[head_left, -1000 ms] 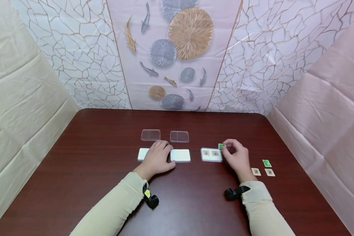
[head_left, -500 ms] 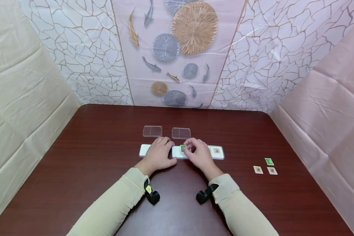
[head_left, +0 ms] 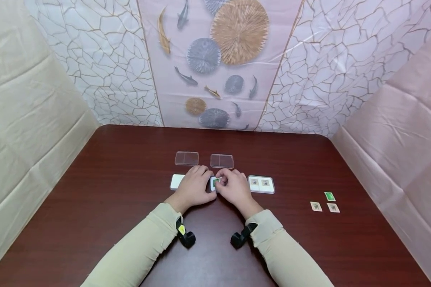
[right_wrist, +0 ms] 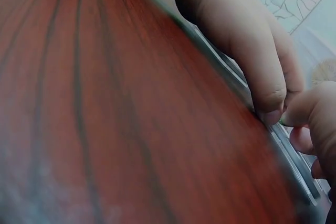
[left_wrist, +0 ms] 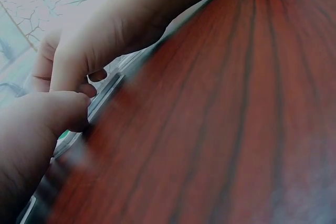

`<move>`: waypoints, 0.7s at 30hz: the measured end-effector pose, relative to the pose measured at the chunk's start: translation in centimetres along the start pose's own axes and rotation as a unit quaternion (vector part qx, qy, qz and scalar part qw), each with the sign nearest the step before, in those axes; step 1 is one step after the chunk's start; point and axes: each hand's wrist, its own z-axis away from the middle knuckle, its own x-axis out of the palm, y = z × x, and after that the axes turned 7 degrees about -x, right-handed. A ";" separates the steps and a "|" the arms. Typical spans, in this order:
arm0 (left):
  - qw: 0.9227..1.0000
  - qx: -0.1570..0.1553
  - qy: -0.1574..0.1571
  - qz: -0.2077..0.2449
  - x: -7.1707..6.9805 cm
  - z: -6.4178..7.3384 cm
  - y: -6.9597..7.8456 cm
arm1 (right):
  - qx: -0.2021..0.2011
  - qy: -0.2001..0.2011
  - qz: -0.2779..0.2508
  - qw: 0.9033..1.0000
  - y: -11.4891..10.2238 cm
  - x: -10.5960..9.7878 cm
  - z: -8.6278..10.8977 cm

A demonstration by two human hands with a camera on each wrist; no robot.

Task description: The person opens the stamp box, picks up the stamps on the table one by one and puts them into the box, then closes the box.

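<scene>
**Green stamp (head_left: 216,183) at the middle case (head_left: 212,187)**

The right hand (head_left: 235,189) pinched the stamp between thumb and fingertips, over the case's left half. On the left hand (head_left: 192,188), thumb and forefinger stood apart at the case's left end; whether they gripped it was unclear.

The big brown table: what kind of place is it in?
Maybe a little booth set up for filming handwork, but I can't be sure. The table stands between plain pale sheets at the sides, and behind it hangs a backdrop printed with fish and round shapes.
</scene>
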 end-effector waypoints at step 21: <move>1.000 0.003 0.000 0.001 0.3 0.0 0.0 | -0.105 0.008 0.091 0.990 0.4 0.0 0.3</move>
